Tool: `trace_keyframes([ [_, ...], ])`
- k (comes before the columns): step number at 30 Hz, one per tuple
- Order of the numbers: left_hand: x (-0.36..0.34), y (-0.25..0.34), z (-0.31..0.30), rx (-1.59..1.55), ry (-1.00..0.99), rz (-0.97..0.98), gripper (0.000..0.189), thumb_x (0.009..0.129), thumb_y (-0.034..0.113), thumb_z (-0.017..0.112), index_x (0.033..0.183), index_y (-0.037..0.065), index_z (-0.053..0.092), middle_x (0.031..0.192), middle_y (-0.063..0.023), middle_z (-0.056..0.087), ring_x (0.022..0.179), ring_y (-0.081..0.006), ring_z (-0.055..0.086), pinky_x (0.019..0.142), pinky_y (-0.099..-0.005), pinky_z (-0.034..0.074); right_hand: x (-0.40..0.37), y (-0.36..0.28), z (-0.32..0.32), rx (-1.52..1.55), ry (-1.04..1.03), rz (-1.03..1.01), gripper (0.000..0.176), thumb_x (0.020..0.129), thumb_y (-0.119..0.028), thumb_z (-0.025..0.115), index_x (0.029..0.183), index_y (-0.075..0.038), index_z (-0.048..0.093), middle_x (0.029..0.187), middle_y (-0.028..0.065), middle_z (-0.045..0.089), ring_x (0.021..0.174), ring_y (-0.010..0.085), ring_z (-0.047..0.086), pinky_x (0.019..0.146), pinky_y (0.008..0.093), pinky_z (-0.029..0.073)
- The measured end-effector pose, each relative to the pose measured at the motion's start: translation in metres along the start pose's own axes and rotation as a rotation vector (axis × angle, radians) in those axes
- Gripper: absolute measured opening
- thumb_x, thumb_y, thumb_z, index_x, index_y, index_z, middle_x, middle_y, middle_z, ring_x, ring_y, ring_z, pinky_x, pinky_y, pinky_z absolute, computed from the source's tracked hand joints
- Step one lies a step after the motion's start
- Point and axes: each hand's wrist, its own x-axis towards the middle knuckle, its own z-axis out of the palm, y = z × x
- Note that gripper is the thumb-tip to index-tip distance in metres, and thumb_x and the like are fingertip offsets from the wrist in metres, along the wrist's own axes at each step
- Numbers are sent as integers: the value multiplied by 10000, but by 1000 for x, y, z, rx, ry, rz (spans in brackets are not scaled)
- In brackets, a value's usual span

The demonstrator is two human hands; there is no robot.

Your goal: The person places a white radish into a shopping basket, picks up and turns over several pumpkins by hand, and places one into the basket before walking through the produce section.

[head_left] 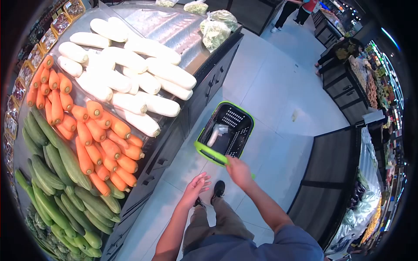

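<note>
A black shopping basket (247,130) with a lime-green rim is in front of my legs. My right hand (239,173) is wrapped round one end of its green handle (210,154), at the near side of the basket. Inside lies a long pale item in a clear plastic bag (214,136), near the left wall. My left hand (196,189) is held in the air just left of the handle, fingers apart and slightly bent, with nothing in it.
At my left a produce stand holds white radishes (122,80), carrots (93,135), cucumbers (61,163) and wrapped cabbages (215,35). Dark drawers (159,163) form its side. Another stand (324,174) is on the right. People stand farther off along the tiled aisle (278,87).
</note>
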Motion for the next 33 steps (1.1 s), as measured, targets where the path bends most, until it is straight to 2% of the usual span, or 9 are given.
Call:
trace_keyframes([
  [7, -15, -130, -119, 355, 298, -140, 344, 993, 196, 513, 1320, 91, 499, 1095, -111, 654, 895, -173, 651, 753, -295, 516, 147, 180, -7, -181, 182, 116, 326, 875, -99, 593, 1197, -73, 554, 945, 151, 630, 878, 356, 630, 774, 475, 512],
  [12, -185, -282, -278, 510, 786, -689, 206, 952, 205, 559, 1126, 99, 589, 869, -110, 670, 740, -231, 656, 559, -322, 519, 233, 253, 2, -282, -124, 315, 383, 842, -34, 544, 1220, -98, 564, 1095, 165, 622, 1041, 361, 606, 871, 470, 512],
  [13, -226, -259, -277, 245, 616, -505, 123, 914, 188, 550, 984, 128, 631, 831, -135, 647, 626, -306, 642, 471, -409, 499, 251, 270, 14, -264, -193, 359, 391, 836, -29, 536, 1217, -108, 568, 1135, 156, 621, 1072, 358, 601, 894, 463, 513],
  [14, -246, -240, -278, 1015, 58, -442, 147, 924, 122, 526, 1049, 82, 589, 859, -150, 650, 672, -303, 660, 496, -432, 518, 268, 288, 30, -260, -209, 355, 391, 836, -29, 536, 1217, -108, 568, 1135, 156, 621, 1072, 358, 601, 894, 463, 513],
  [22, -207, -264, -117, -187, 1232, -693, 384, 954, 327, 562, 1300, 171, 507, 926, -86, 649, 721, -233, 636, 566, -311, 515, 351, 456, 213, -204, -398, 267, 376, 788, -17, 598, 1160, -75, 591, 1182, 144, 617, 1110, 344, 589, 941, 454, 494],
  [24, -149, -275, -99, 24, 1047, -722, 246, 939, 70, 517, 1183, 41, 523, 933, -158, 662, 811, -270, 681, 589, -400, 555, 345, 476, 249, -110, -325, 220, 378, 779, -7, 597, 1153, -63, 591, 1173, 141, 622, 1104, 340, 591, 947, 445, 487],
  [26, -50, -276, -33, 425, 599, -462, 416, 980, 302, 534, 1361, 146, 478, 999, -116, 667, 798, -245, 651, 682, -371, 542, 338, 486, 266, -24, -244, 181, 379, 770, 3, 596, 1146, -50, 591, 1164, 137, 628, 1099, 337, 593, 954, 435, 481],
  [28, 37, -248, 8, 283, 711, -545, 261, 968, 106, 512, 1210, 10, 527, 1022, -145, 668, 906, -239, 675, 725, -341, 558, 318, 448, 254, -406, 308, -90, 295, 772, -14, 571, 1064, -39, 608, 1101, 130, 614, 1054, 351, 587, 923, 478, 480],
  [33, 171, -213, 75, 408, 485, -352, 327, 1025, 118, 443, 1333, 7, 444, 1080, -117, 662, 1046, -215, 626, 875, -325, 519, 220, 398, 397, 606, -197, 200, 517, 823, -49, 630, 1317, -71, 479, 1200, 167, 563, 1021, 331, 605, 773, 412, 556],
])
